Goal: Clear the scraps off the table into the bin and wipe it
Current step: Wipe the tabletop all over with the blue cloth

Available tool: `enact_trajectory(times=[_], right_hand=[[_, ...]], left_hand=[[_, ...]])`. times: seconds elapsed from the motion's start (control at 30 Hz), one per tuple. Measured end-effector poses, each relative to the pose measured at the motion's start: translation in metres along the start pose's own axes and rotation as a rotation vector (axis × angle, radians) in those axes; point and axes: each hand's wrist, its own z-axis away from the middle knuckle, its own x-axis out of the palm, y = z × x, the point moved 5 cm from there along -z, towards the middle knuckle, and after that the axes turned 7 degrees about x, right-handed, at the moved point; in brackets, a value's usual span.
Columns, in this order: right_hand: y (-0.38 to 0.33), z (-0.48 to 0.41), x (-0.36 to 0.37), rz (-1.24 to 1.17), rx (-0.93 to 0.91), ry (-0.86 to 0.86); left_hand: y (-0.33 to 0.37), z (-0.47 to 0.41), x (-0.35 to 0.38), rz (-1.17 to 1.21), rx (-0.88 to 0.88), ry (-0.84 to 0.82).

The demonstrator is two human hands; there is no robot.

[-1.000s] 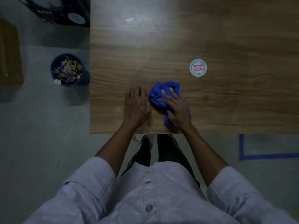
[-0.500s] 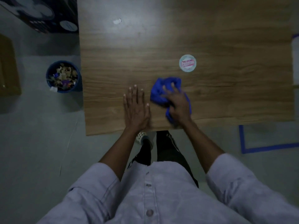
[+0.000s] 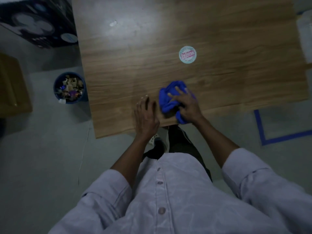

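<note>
We record 1 wooden table point(image 3: 219, 31) seen from above, with the person standing at its near edge.

Right hand point(image 3: 187, 107): it lies on top of a bunched blue cloth point(image 3: 168, 98), fingers spread and pressing down on the fabric. We cannot tell how the thumb sits in the folds. The cloth rests on the table close to the near edge, and 1 end of it shows below the heel of the hand, right at that edge.

Left hand point(image 3: 146, 119): palm down on the bare wood just left of the cloth, fingers straight and close together, holding nothing. Its fingertips are blurred.

We note 1 small white scrap point(image 3: 113, 23) on the far left part of the table, well apart from both hands. 1 round sticker point(image 3: 187, 55) with pink lettering lies beyond the cloth; the lettering is too blurred to read.

The blue bin point(image 3: 56, 81) stands on the floor just beside the table's left side and holds mixed scraps point(image 3: 70, 88). A dark printed box point(image 3: 37, 22) sits beyond it, a brown box point(image 3: 11, 85) is at the left margin, and blue tape point(image 3: 287, 136) marks the floor at right.
</note>
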Motion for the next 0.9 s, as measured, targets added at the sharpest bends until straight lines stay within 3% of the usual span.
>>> enact_trajectory(times=[0.13, 0.2, 0.23, 0.3, 0.37, 0.5, 0.6, 0.73, 0.8, 0.9], right_hand=[[-0.027, 0.066, 0.019, -0.061, -0.084, -0.259], [-0.02, 0.092, 0.006, -0.079, 0.017, -0.359], [-0.015, 0.099, -0.007, -0.13, 0.151, -0.367], [-0.016, 0.095, -0.038, -0.435, 0.445, -0.257], [-0.022, 0.067, -0.062, -0.792, 0.608, -0.081], [-0.026, -0.029, -0.099, -1.035, 0.583, 0.214], [-0.021, -0.093, -0.135, -0.784, 0.508, 0.543], [-0.002, -0.141, -0.163, -0.393, 0.578, 0.873], [0.017, -0.167, -0.155, -0.167, 0.555, 0.915], [0.056, -0.207, -0.126, 0.155, 0.819, 0.648]], left_hand=[[-0.002, 0.007, -0.003, 0.043, 0.015, 0.08], [0.0, 0.006, -0.009, 0.059, 0.021, 0.073], [0.002, 0.003, -0.011, 0.069, 0.033, 0.076], [0.006, -0.009, -0.015, 0.086, 0.044, 0.089], [0.009, -0.029, -0.017, 0.089, 0.022, 0.086], [0.016, -0.086, -0.028, 0.067, 0.031, 0.132], [0.019, -0.137, -0.043, 0.05, 0.041, 0.19], [0.02, -0.204, -0.046, 0.044, 0.015, 0.22], [0.02, -0.237, -0.039, 0.025, 0.018, 0.205], [0.02, -0.278, -0.027, 0.01, 0.006, 0.195]])
